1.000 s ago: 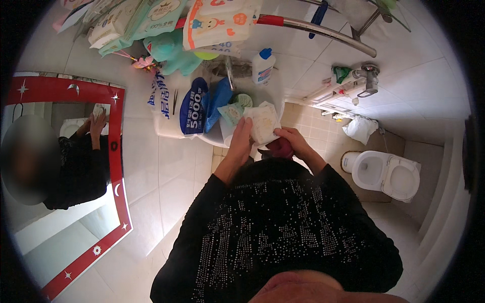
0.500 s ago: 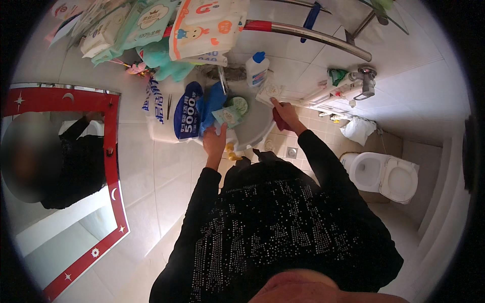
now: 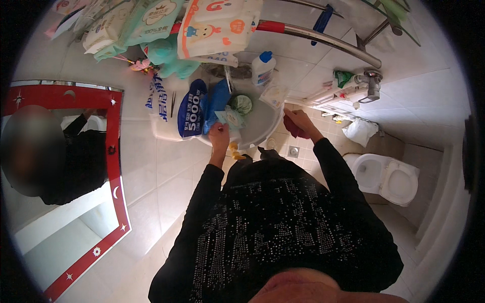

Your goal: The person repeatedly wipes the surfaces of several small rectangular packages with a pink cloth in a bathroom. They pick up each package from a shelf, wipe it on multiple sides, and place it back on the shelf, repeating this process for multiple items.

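Note:
My right hand (image 3: 303, 124) is closed around a dark red cloth (image 3: 294, 129), just off the right side of the white washbasin (image 3: 276, 125). My left hand (image 3: 219, 136) is at the basin's front left, fingers curled together; whether anything is in them is hidden. Just beyond those fingers is a pale green packet (image 3: 233, 119), inside the basin. A round pale green item (image 3: 242, 104) lies by it. Blue plastic packaging (image 3: 219, 96) and a dark blue printed bag (image 3: 193, 112) stand to the left. On the right rim rests a small whitish packet (image 3: 273, 97).
A white bottle with a blue cap (image 3: 263, 68) stands behind the basin. Above hang tissue packs (image 3: 218, 28) and a metal rail (image 3: 323, 38). Pipes and a valve (image 3: 373, 83) are on the right wall, a toilet (image 3: 385, 177) beyond. A red-framed mirror (image 3: 117, 166) is at left.
My right hand has moved away from the whitish packet on the rim, still gripping the red cloth. The fingers of my left hand have curled in beside the pale green packet.

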A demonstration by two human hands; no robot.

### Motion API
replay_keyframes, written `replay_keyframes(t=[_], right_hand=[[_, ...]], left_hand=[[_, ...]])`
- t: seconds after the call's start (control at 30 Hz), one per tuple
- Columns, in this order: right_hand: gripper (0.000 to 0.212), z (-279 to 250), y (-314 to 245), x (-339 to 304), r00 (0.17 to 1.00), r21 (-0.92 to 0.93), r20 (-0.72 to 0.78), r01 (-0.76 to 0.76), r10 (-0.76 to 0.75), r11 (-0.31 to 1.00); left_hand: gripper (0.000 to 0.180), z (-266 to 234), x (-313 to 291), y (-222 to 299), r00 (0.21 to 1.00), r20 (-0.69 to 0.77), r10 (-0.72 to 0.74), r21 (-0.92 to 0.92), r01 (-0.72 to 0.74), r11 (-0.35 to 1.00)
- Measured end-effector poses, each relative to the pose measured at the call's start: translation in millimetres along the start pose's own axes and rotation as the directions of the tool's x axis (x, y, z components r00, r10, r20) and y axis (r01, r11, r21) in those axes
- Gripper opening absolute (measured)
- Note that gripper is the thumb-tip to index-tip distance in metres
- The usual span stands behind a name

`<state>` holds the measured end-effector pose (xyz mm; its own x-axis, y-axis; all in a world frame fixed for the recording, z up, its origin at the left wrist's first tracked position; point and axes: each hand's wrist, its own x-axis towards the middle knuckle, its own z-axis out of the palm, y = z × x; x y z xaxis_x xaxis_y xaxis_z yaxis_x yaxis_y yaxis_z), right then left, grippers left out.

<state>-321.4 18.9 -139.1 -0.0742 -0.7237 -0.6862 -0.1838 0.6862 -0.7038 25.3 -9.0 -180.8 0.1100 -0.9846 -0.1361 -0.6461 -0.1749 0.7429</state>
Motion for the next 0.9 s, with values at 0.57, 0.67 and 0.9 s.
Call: replay_keyframes(t=[0.57, 0.67, 0.9], right_hand=[[0.038, 146.5, -101.4, -87.1, 0.252, -0.636, 0.259, 0.771, -0.933, 0.032], [0.038, 144.4, -100.6, -87.0, 0.303, -0.622, 0.229, 0.777, -0.925, 0.101], [0.037, 109.4, -54.5, -44.0, 0.881, 0.112, 0.014, 0.468, -0.473, 0.876]], left_hand=[[0.047, -62.1, -58.6, 127.6, 0.81, 0.587, 0.008, -0.78, 0.568, -0.264], [0.043, -63.3, -61.7, 128.3, 0.849, 0.525, 0.061, -0.813, 0.522, -0.258], [0.039, -87.0, -61.0, 129.1, 0.886, 0.463, -0.037, -0.886, 0.46, -0.064]])
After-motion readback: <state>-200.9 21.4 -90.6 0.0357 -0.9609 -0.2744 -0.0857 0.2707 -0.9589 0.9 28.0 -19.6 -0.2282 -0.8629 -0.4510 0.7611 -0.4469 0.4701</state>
